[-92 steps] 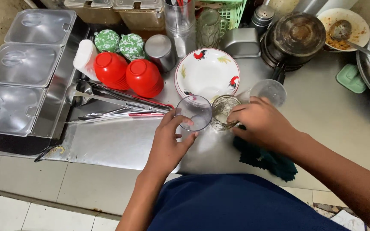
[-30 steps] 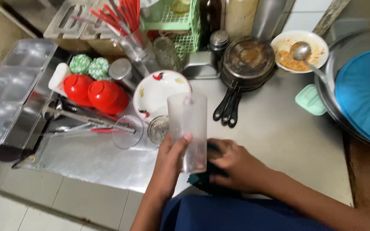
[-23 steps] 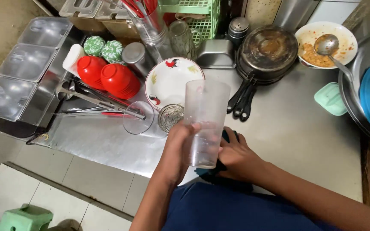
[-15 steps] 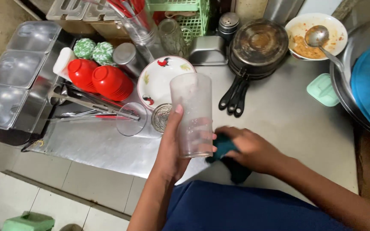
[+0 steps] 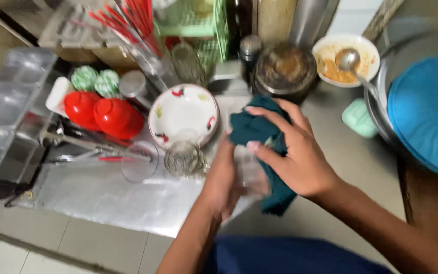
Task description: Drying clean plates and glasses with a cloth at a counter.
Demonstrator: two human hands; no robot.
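My left hand [image 5: 224, 177] grips a clear plastic tumbler [image 5: 252, 172] at mid-frame, above the counter's front edge. My right hand [image 5: 295, 152] holds a dark teal cloth [image 5: 254, 129] pressed over the tumbler's upper part, so most of the tumbler is hidden and blurred. Two small glasses stand just left of my hands: a clear one [image 5: 139, 163] and a patterned one [image 5: 182, 158]. Behind them sits a white bowl with red bird motifs [image 5: 182, 112].
Two red bowls [image 5: 102, 112], green-patterned cups [image 5: 96, 80] and loose utensils lie on the metal drain tray [image 5: 102, 195] at left. A lidded pot [image 5: 285, 68], a bowl of food with a spoon [image 5: 345, 58], a mint soap dish [image 5: 358, 117] and a blue-lidded basin [image 5: 427, 109] stand at right.
The tumbler was held upright in my left hand with the cloth below it; now my right hand has brought the cloth up over the tumbler, and the view has shifted closer.
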